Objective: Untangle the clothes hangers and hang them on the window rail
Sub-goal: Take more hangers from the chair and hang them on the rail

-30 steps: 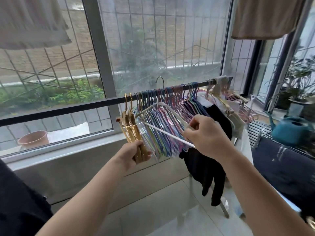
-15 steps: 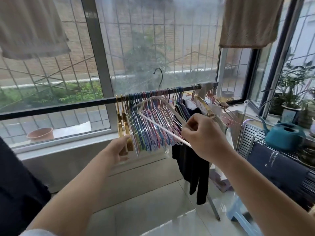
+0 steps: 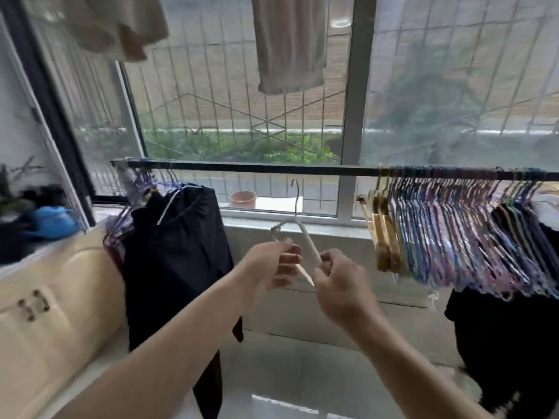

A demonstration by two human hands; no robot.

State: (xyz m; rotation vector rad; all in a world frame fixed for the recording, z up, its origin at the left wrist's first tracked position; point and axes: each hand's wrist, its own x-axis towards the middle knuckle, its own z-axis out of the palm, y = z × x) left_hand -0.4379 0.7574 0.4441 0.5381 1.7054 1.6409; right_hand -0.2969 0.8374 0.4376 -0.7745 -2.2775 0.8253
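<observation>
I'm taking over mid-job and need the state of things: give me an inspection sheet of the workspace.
Surface: pale tiled floor below; window sill under the glass.
Job's things: white hanger held off the rail, hook up, below the bare middle of the window rail; packed row of coloured hangers hangs at the right; a smaller bunch at the left end.
Clutter: black garment on a hanger at the left; blue watering can; terracotta pot outside.
Grippers: left hand and right hand both grip the white hanger.
Cables: nothing seen.
Surroundings: grilled window, cloth hanging overhead.
</observation>
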